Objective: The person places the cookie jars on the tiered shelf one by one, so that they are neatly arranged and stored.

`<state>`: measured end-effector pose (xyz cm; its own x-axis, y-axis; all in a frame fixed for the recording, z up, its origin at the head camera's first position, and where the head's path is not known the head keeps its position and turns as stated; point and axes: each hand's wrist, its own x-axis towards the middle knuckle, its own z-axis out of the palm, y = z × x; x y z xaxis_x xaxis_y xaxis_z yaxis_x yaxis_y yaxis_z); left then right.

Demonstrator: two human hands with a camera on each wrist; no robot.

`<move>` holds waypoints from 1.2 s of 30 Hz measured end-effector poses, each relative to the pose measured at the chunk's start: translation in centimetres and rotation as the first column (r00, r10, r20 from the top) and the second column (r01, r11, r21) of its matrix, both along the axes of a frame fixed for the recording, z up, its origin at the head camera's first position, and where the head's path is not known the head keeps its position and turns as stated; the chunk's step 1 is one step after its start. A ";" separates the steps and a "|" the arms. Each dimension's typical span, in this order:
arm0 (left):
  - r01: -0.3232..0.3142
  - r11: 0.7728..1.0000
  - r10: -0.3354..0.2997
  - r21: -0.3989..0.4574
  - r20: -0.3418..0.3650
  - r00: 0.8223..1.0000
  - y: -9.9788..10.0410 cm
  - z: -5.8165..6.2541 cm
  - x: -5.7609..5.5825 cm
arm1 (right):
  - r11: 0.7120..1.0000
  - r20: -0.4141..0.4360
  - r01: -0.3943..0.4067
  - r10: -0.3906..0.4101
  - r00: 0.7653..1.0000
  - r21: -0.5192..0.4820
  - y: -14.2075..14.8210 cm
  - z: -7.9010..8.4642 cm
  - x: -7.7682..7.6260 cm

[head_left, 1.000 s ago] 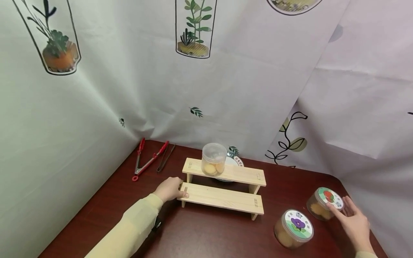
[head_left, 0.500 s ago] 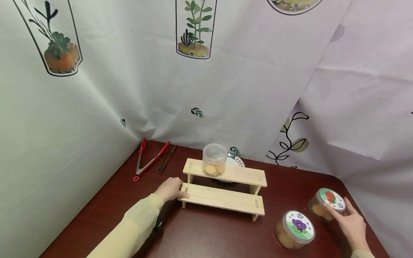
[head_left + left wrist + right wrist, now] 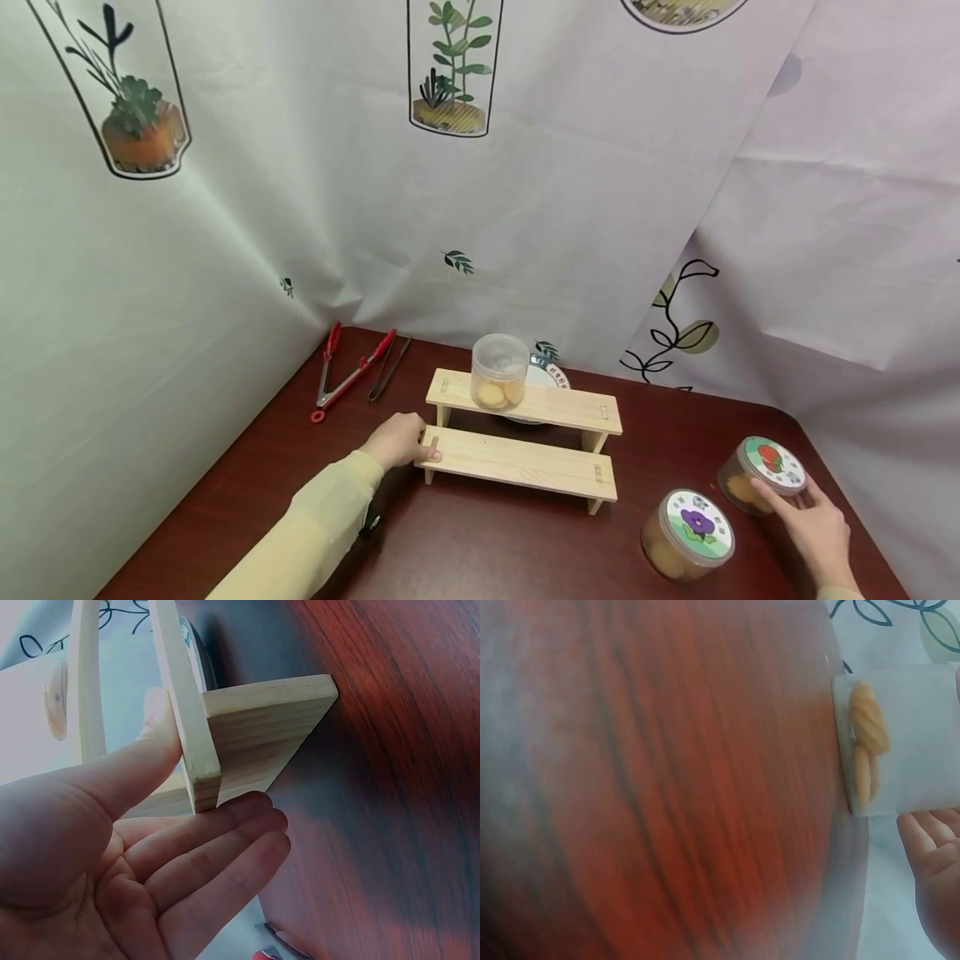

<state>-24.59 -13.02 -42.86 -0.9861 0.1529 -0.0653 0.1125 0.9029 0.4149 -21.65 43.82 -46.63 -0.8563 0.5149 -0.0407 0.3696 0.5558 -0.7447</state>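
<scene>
In the head view a two-step wooden shelf (image 3: 517, 464) stands mid-table. My left hand (image 3: 397, 442) pinches the left end of its lower board, thumb on top; the left wrist view shows my left hand (image 3: 172, 862) with its fingers under the board's edge (image 3: 199, 761). At the right my right hand (image 3: 813, 529) holds a clear jar (image 3: 742, 483) with a red-pictured lid, thumb and fingers on either side. Twisted cookies (image 3: 868, 724) show inside that jar in the right wrist view. A second jar (image 3: 670, 550), its lid bearing a purple flower, stands left of it.
A lidless-looking clear jar (image 3: 498, 375) with round cookies sits on the upper board (image 3: 562, 404). Behind the shelf lies a patterned plate (image 3: 551, 379). Red-handled tongs (image 3: 348, 383) and thin metal tweezers (image 3: 386, 377) lie at the back left. Printed cloth (image 3: 562, 208) hangs around the table.
My right hand has shifted slightly left and closed in on the jar with the red-pictured lid. My left hand keeps its place on the lower board.
</scene>
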 end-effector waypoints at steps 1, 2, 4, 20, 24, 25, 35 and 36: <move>0.000 1.000 0.000 0.001 0.001 1.000 0.0 0.0 0.0 | 1.000 0.002 0.002 -0.002 1.000 0.003 0.0 0.0 0.0; 0.000 1.000 0.000 0.002 0.001 1.000 0.0 0.0 0.0 | 1.000 0.003 0.004 -0.004 1.000 0.004 0.0 0.0 -0.1; -0.001 1.000 0.001 0.006 0.001 1.000 -0.1 -0.1 0.0 | 1.000 0.005 0.012 -0.012 1.000 0.006 -0.1 0.0 -0.1; -0.013 1.000 0.013 0.018 0.014 1.000 -0.1 -0.1 -0.2 | 0.999 -0.029 0.035 -0.036 0.999 -0.038 -0.7 -0.2 -0.1; -0.010 1.000 0.010 0.029 0.020 1.000 -0.1 -0.4 -0.3 | 0.999 -0.039 0.028 -0.030 0.999 -0.043 -0.9 0.1 -0.1; -0.009 0.999 0.008 0.033 0.021 1.000 -0.1 -0.4 -0.3 | 0.999 -0.039 0.026 -0.028 0.999 -0.043 -0.9 0.3 0.0; -0.003 0.999 0.003 0.037 0.010 1.000 0.0 0.2 0.1 | 0.998 -0.069 -0.001 -0.004 0.998 -0.064 -1.8 2.1 0.3; -0.003 0.999 0.002 0.036 0.010 1.000 0.0 0.2 0.1 | 0.998 -0.079 -0.005 0.000 0.997 -0.068 -1.9 2.3 0.3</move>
